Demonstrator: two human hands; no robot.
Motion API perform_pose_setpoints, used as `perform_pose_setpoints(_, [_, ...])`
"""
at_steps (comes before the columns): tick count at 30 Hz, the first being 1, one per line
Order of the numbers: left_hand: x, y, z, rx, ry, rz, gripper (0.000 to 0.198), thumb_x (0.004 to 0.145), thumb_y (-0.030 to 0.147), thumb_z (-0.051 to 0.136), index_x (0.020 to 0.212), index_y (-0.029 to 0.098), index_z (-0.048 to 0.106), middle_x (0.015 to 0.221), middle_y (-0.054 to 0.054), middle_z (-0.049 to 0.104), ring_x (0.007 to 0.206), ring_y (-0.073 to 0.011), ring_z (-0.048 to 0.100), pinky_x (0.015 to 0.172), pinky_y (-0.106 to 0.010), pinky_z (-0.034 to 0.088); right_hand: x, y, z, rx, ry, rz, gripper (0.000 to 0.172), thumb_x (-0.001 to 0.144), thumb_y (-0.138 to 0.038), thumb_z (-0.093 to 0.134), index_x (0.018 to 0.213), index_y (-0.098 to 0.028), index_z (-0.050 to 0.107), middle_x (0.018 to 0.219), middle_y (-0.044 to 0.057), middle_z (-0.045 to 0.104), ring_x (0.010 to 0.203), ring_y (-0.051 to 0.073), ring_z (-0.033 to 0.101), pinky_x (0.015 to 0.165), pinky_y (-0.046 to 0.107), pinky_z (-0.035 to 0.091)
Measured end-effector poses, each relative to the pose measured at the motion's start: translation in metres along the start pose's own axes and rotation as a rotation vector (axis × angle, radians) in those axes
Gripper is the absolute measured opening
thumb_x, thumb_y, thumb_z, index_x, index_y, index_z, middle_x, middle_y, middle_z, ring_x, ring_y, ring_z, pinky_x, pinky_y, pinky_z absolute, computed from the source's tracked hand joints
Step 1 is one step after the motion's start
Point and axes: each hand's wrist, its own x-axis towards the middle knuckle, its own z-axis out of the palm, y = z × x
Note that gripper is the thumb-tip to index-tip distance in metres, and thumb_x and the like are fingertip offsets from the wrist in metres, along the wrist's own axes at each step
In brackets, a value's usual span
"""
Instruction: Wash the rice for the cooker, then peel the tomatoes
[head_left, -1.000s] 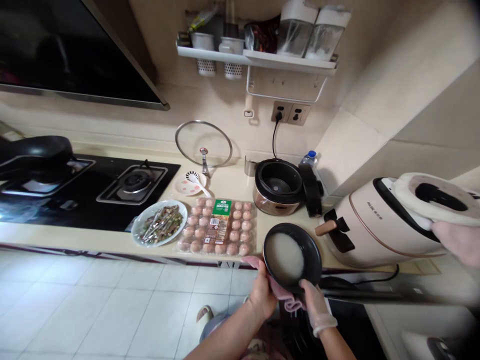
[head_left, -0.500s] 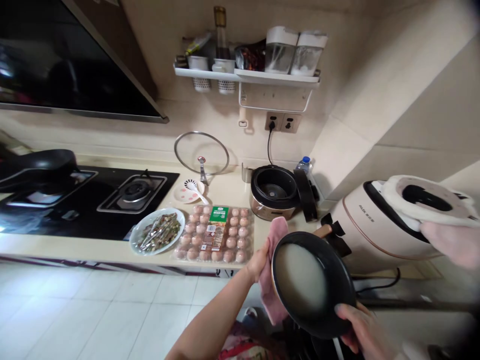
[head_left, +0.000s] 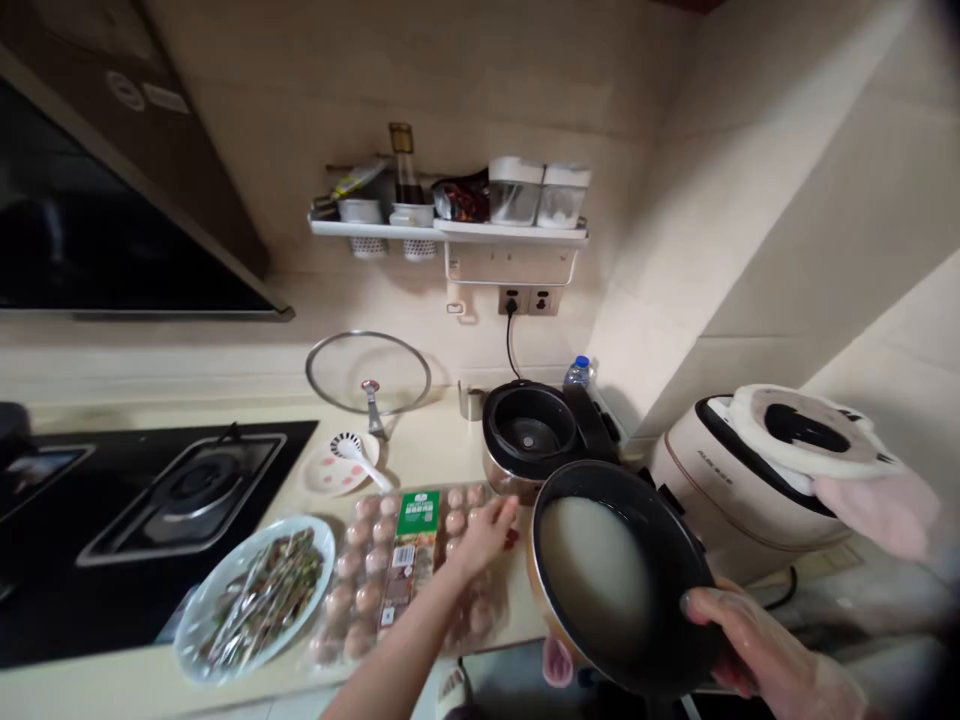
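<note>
My right hand grips the rim of a dark inner pot, thumb inside and fingers underneath. Cloudy whitish water, apparently with rice, lies in the tilted pot. A bit of pink cloth shows below it; the rest is hidden. My left hand is over the right side of the egg tray, fingers bent a little apart, with nothing visible in them. Just beyond it stands the open rice cooker, no pot inside, its lid tipped to the right.
A plastic-wrapped plate of food and a spotted dish with a spoon lie left of the eggs, near the gas hob. A glass lid leans by the wall. A large white appliance stands right. A shelf hangs above.
My left hand has let go of the pink cloth and moved up over the egg tray. My right hand alone now holds the pot, closer to the cooker. The view has shifted up and right.
</note>
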Motion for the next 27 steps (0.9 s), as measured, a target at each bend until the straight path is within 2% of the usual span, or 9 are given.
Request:
perform_pose_setpoints(1, [-0.008,0.016,-0.014,0.003,-0.002,-0.002,0.064,0.086,0.064,0.034,0.125,0.015,0.049,0.103,-0.012,0.061,0.071,-0.0195,0.065,0.063,-0.035,0.054,0.005,-0.007,-0.001,-0.010,-0.009,-0.019,0.023,0.073,-0.042,0.040,0.063,-0.023,0.048,0.043,-0.002,0.049,0.041,0.013,0.045,0.045,0.025,0.034])
perform_pose_setpoints(3, [-0.026,0.049,-0.037,0.031,-0.150,-0.032,0.070,0.084,0.068,0.035,0.136,0.021,0.037,0.096,-0.009,0.061,0.055,-0.0150,0.061,0.045,-0.028,0.049,0.015,-0.021,-0.002,-0.030,-0.032,-0.078,0.024,0.076,-0.040,0.040,0.064,-0.022,0.049,0.043,-0.002,0.050,0.041,0.012,0.045,0.044,0.024,0.034])
perform_pose_setpoints(6, [-0.042,0.094,-0.054,0.217,-0.250,-0.051,0.078,0.080,0.063,0.051,0.142,0.021,0.028,0.058,0.003,0.054,0.041,-0.0118,0.052,0.035,-0.019,0.040,0.030,-0.049,0.001,-0.014,-0.052,-0.175,0.020,0.074,-0.036,0.042,0.063,-0.021,0.049,0.041,-0.004,0.048,0.039,0.011,0.043,0.043,0.022,0.032])
perform_pose_setpoints(9, [-0.034,0.124,-0.060,0.241,-0.207,-0.033,0.065,0.081,0.052,0.055,0.133,0.016,0.036,0.044,0.009,0.046,0.034,-0.0104,0.045,0.030,-0.016,0.033,0.044,-0.088,0.006,0.044,-0.048,-0.203,0.014,0.069,-0.031,0.045,0.061,-0.021,0.046,0.040,-0.004,0.047,0.037,0.010,0.041,0.039,0.021,0.029])
perform_pose_setpoints(12, [-0.005,0.143,-0.067,0.229,-0.106,0.020,0.046,0.084,0.033,0.051,0.123,0.012,0.044,0.037,0.009,0.045,0.030,-0.0099,0.043,0.030,-0.015,0.033,0.066,-0.131,0.007,0.061,-0.032,-0.206,0.012,0.067,-0.026,0.045,0.058,-0.020,0.045,0.038,-0.002,0.048,0.035,0.010,0.040,0.036,0.019,0.026])
perform_pose_setpoints(15, [0.033,0.155,-0.076,0.212,0.026,0.085,0.045,0.078,0.015,0.050,0.123,0.011,0.047,0.035,0.010,0.046,0.029,-0.0093,0.044,0.030,-0.013,0.032,0.102,-0.164,0.005,0.012,-0.024,-0.226,0.015,0.066,-0.020,0.043,0.052,-0.019,0.046,0.036,0.002,0.050,0.031,0.010,0.039,0.033,0.020,0.026])
perform_pose_setpoints(19, [0.084,0.158,-0.084,0.142,0.200,0.149,0.051,0.070,0.004,0.048,0.120,0.012,0.052,0.036,0.010,0.047,0.026,-0.0075,0.043,0.029,-0.012,0.027,0.157,-0.190,0.007,-0.046,0.008,-0.228,0.021,0.066,-0.015,0.044,0.046,-0.017,0.048,0.036,0.005,0.052,0.029,0.009,0.040,0.030,0.020,0.026])
perform_pose_setpoints(23, [0.123,0.149,-0.084,0.083,0.282,0.158,0.051,0.068,0.002,0.048,0.117,0.011,0.055,0.037,0.011,0.044,0.024,-0.0057,0.036,0.027,-0.014,0.022,0.197,-0.199,0.010,-0.047,0.043,-0.250,0.015,0.064,-0.012,0.048,0.049,-0.016,0.050,0.034,0.004,0.050,0.028,0.010,0.039,0.029,0.019,0.024])
perform_pose_setpoints(27, [0.149,0.135,-0.079,-0.002,0.311,0.154,0.055,0.065,0.002,0.049,0.119,0.012,0.055,0.041,0.012,0.044,0.026,-0.0042,0.032,0.027,-0.015,0.021,0.216,-0.197,0.009,-0.023,0.076,-0.274,0.012,0.064,-0.008,0.049,0.069,-0.014,0.057,0.033,-0.002,0.045,0.029,0.010,0.038,0.030,0.018,0.023])
